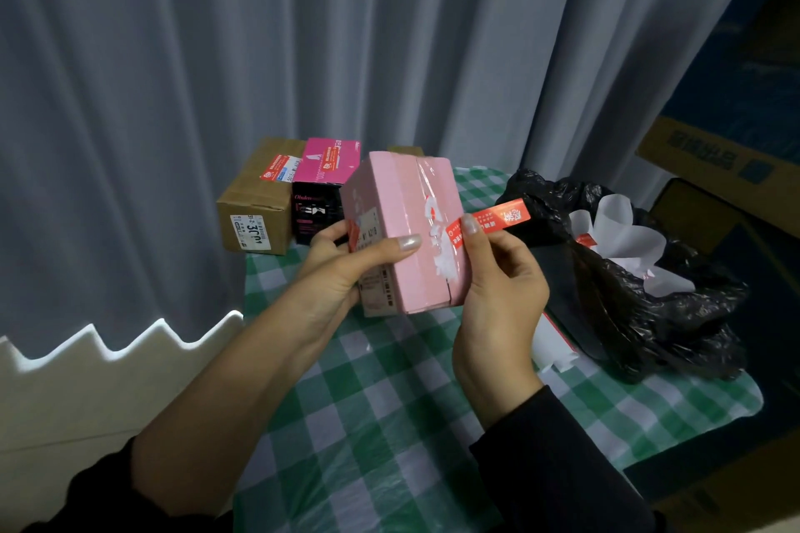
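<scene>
Pink box [411, 229] is gripped in the left hand [346, 260] above the middle of the table [389, 424]; a red label strip [498, 219], one end stuck to it, is pinched by the right hand [502, 281]. A black bag [649, 307] is set at the right edge, a brown carton [259, 203] at the far-left corner.

Pink box [402, 229] hides part of the left hand [342, 268] and of the black-and-magenta box [314, 210]; large carton [710, 162] cropped by right edge; shipping label [375, 292] print illegible.
</scene>
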